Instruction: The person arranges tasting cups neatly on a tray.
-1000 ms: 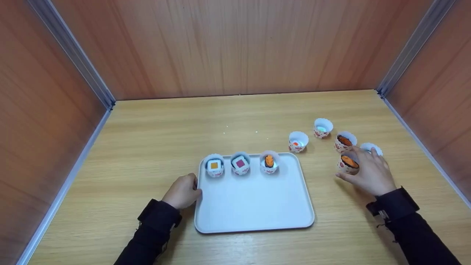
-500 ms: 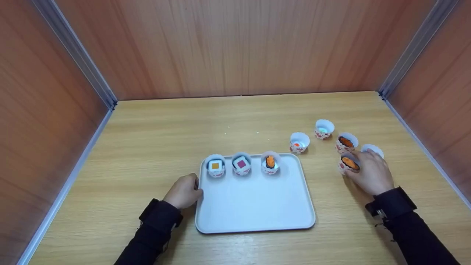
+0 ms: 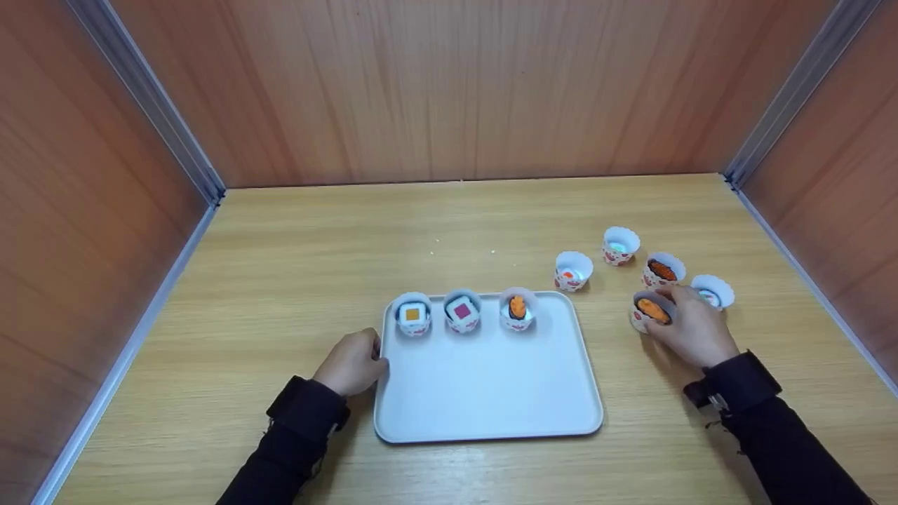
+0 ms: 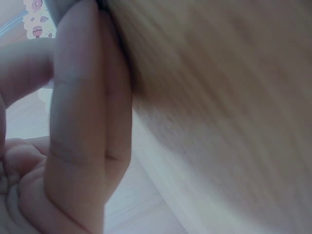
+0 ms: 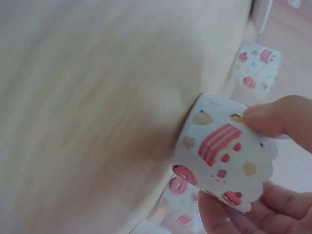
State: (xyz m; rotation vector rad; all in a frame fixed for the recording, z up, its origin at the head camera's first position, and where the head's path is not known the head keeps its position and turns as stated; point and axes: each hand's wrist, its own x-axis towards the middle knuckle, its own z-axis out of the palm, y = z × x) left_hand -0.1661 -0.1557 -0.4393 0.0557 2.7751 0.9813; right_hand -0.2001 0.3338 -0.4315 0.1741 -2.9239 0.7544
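At the tray's left edge my left hand grips the rim of the pale rectangular tray. Three paper baking cups stand along its far side: one with an orange-square sushi roll, one with a purple-square roll, one with an orange-topped sushi piece. My right hand pinches another paper cup by its wall, printed with cakes and doughnuts. Inside that cup lies a dark-sided, orange-topped sushi piece. In the left wrist view, curled fingers cover part of the tray rim.
Several more cups stand at the right: one with a red bit, one with something greenish, one with reddish-topped sushi and a whitish one beside my right hand. Wooden panels enclose the table.
My right thumb and fingers have closed on the cup with the orange-topped sushi. Hand and cup have shifted slightly left, uncovering the whitish cup. The left hand stays on the tray.
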